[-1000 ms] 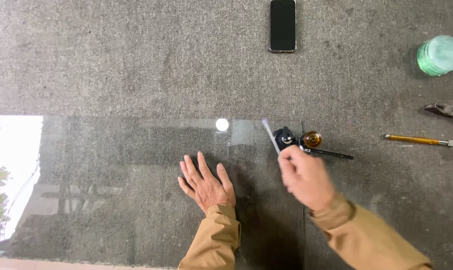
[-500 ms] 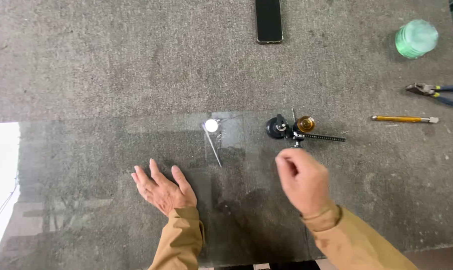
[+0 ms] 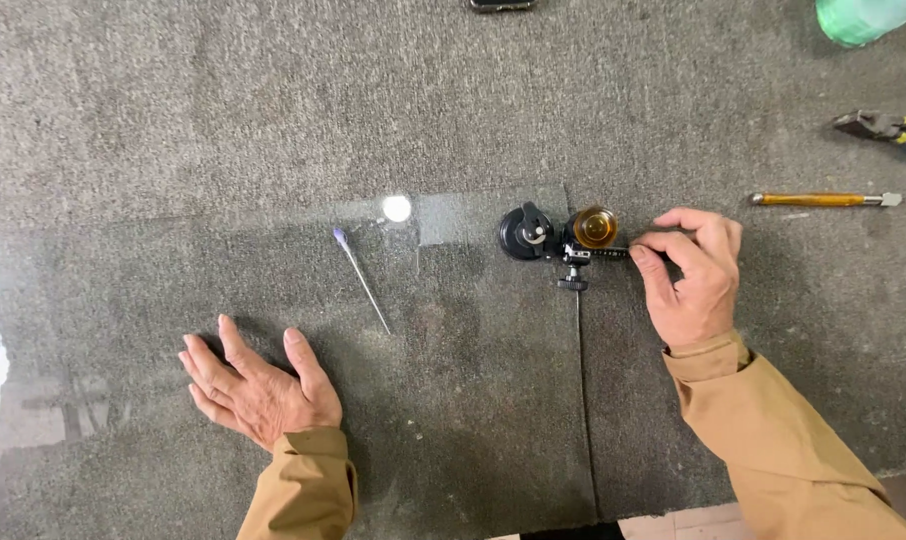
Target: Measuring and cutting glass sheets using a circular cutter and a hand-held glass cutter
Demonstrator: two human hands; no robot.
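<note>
Nearest: left hand (image 3: 258,385) lies flat, palm down, fingers spread, on the glass sheet (image 3: 273,290); it holds nothing and appears to press the pane to the bench (image 3: 173,100). Tan sleeves on both arms.

Right hand (image 3: 691,275) sits past the sheet's right edge (image 3: 578,380), fingers curled and closed round the thin dark bar of the compass-type glass cutter (image 3: 563,238). The cutter lies at the sheet's far right corner: black suction cup (image 3: 525,233) planted on the glass, amber oil reservoir (image 3: 595,227) just beside it, small black knob below. The bar runs rightward into the closed grip.

A thin rod with a violet tip (image 3: 361,280) seems to lie loose on the glass between the hands; it may be a reflection, cannot tell. Bright round spot (image 3: 396,208) is a light reflected in the pane.

Judgement on handling: keep the flat hand firm so the pane cannot slide on the grey felt; keep the cup seated while the bar is handled; light, even pressure near the edge, where glass chips easily.

Farther out: pencil-type cutter with yellow handle (image 3: 823,199), pliers (image 3: 883,127), green roll (image 3: 863,15), dark phone (image 3: 500,4) at the far rim
</note>
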